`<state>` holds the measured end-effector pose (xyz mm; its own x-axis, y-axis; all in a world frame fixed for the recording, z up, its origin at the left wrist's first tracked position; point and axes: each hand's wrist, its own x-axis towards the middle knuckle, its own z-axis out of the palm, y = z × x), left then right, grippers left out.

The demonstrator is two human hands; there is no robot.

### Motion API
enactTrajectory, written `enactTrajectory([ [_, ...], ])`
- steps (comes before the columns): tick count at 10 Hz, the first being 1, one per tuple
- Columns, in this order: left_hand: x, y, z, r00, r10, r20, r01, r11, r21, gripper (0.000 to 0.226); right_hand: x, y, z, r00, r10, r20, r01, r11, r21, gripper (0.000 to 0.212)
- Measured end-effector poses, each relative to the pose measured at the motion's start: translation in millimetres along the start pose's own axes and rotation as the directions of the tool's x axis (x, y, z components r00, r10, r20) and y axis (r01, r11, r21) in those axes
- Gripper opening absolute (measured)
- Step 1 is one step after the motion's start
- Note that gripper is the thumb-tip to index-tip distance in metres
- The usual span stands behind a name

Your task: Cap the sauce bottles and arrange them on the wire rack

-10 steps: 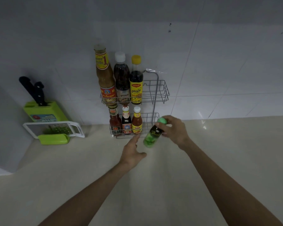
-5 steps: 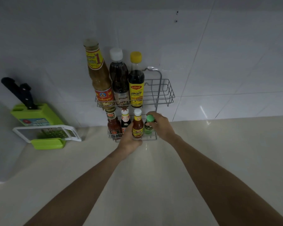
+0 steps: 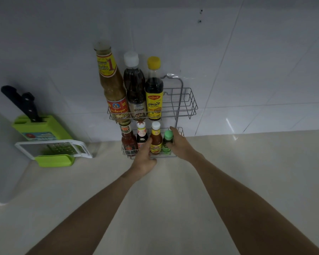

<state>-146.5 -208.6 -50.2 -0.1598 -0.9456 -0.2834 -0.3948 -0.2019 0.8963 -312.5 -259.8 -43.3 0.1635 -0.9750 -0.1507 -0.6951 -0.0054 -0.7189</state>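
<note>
Our right hand (image 3: 180, 144) pinches the small green-capped bottle (image 3: 167, 142) in the silver wire rack's (image 3: 189, 105) lower tier; our left hand's (image 3: 144, 159) grip curls at the rack's near rim, closure unclear.

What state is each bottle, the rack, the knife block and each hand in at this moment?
Small green-capped bottle: capped, upright, lower shelf, right end.
Three small sauce bottles: capped, upright, lower shelf.
Three tall sauce bottles: capped, upright, upper shelf.
Two-tier wire rack: upper shelf's right part bare.
Green knife block: black-handled knives in it.
Right hand: on the green-capped bottle.
Left hand: at the lower shelf's front, thumb against a bottle.
</note>
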Motion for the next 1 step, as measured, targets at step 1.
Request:
enactTrajectory([
  [1, -10.6, 1.7, -6.5, 1.000, 0.031, 0.002, -0.031, 0.992, 0.122, 0.085, -11.8, 3.0, 6.1, 0.997, 0.010, -0.078, -0.011, 1.000, -0.017, 0.065],
])
